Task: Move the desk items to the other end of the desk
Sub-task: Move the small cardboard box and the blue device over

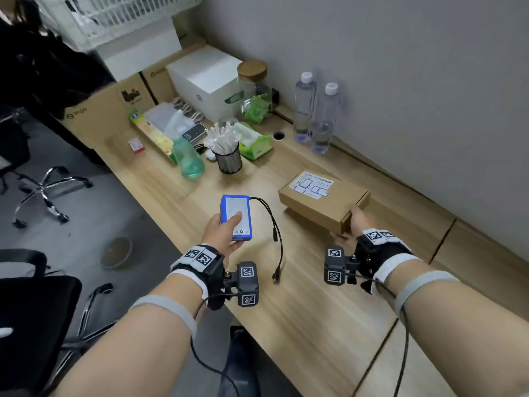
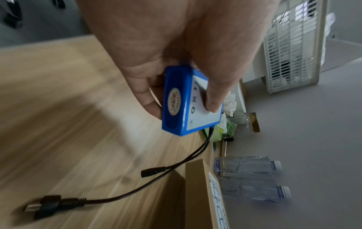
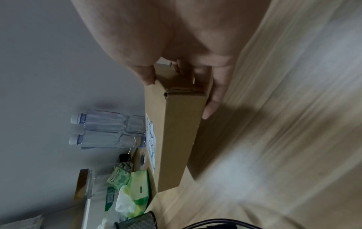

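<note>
My left hand (image 1: 226, 229) grips a blue battery pack (image 1: 236, 216) above the wooden desk (image 1: 300, 310), thumb on its white label. In the left wrist view the blue battery pack (image 2: 176, 100) sits between thumb and fingers (image 2: 149, 99), and its black cable (image 2: 137, 190) dangles with two plugs over the desk. My right hand (image 1: 347, 224) holds the near end of a flat cardboard box (image 1: 323, 197) with a white label, lifted off the desk. The right wrist view shows the cardboard box (image 3: 180, 131) with my thumb on top and fingers (image 3: 215, 96) underneath.
At the far end stand two clear water bottles (image 1: 315, 113), a mesh pen cup (image 1: 228, 159), a green spray bottle (image 1: 187, 157), a green tissue pack (image 1: 253, 140), a lidded jar (image 1: 253, 90) and white and brown boxes (image 1: 206, 81). An office chair (image 1: 43, 184) stands left of the desk.
</note>
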